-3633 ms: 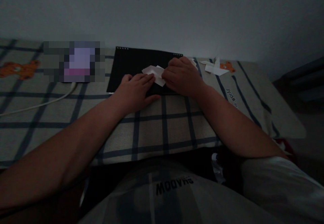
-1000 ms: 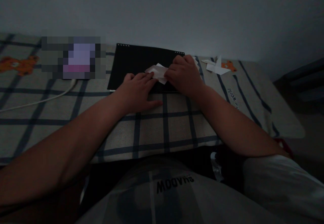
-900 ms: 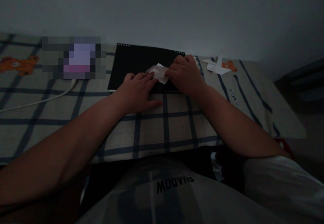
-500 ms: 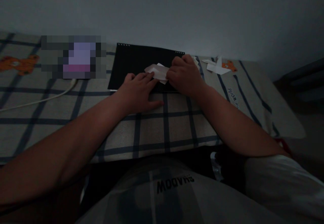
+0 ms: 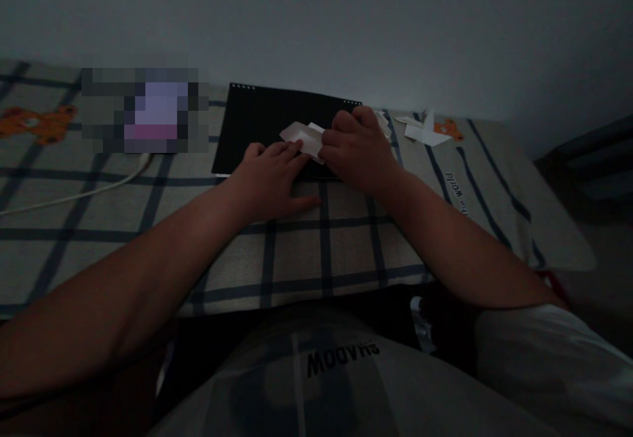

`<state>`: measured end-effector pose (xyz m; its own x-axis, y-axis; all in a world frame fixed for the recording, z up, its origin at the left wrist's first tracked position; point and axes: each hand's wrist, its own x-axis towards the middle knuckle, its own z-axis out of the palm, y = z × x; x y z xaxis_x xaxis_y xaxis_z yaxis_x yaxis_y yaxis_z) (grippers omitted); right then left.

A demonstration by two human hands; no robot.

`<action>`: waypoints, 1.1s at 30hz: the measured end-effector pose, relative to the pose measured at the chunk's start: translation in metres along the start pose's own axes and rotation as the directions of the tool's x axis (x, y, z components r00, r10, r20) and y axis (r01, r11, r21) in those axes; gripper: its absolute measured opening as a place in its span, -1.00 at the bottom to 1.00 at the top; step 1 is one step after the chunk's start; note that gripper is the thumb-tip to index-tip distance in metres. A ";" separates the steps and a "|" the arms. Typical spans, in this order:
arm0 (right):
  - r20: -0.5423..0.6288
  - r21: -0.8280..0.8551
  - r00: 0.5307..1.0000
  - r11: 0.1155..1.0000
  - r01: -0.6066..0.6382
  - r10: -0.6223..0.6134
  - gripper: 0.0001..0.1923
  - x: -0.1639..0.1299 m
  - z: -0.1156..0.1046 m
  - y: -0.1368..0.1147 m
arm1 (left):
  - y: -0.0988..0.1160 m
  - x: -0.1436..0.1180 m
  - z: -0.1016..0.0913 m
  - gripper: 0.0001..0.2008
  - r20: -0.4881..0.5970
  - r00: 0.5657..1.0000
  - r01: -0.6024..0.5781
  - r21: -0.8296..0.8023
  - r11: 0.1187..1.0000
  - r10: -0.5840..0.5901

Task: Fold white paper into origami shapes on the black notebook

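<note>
Left hand (image 5: 270, 176) flat on folded paper (image 5: 302, 138); right hand (image 5: 357, 150) grip pinching paper over black pad (image 5: 257, 124).

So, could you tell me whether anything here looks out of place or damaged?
Nothing stands out. The left hand and right hand both rest on the folded white paper lying on the black notebook. More folded paper pieces lie on the checked pillow to the right, intact as far as the dim light shows.

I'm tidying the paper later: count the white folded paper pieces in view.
2, maybe more hidden. One white folded paper piece lies on the black notebook between both hands; another white paper piece lies right, on the checked cloth.
</note>
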<state>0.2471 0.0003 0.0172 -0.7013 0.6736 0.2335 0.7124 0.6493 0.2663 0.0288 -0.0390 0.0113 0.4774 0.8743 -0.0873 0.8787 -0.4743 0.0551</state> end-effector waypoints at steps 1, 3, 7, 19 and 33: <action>0.004 0.002 1.000 1.000 0.005 -0.005 -0.60 0.000 -0.001 -0.001 | 0.000 0.000 0.000 -0.10 0.002 1.000 -0.002 -0.001 1.000 0.002; 0.010 0.018 1.000 1.000 0.010 -0.011 -0.59 -0.001 -0.002 0.000 | -0.001 0.000 0.000 -0.09 0.003 1.000 -0.008 -0.002 1.000 0.008; 0.003 0.080 0.999 0.996 0.048 -0.049 -0.58 -0.003 0.001 0.004 | -0.002 0.000 -0.001 -0.12 0.000 1.000 -0.009 0.003 1.000 0.009; 0.037 0.110 0.997 0.992 0.064 -0.069 -0.62 -0.006 0.008 0.012 | -0.004 0.001 0.000 0.01 -0.012 1.000 0.019 -0.031 0.999 -0.020; 0.025 0.160 0.997 0.985 0.068 -0.073 -0.61 -0.004 0.007 0.020 | -0.004 0.001 -0.002 -0.06 0.031 1.000 0.000 0.010 1.000 0.000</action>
<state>0.2642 0.0125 0.0152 -0.7505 0.6330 0.1900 0.6582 0.7419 0.1282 0.0256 -0.0357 0.0129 0.4773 0.8708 -0.1177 0.8786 -0.4755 0.0447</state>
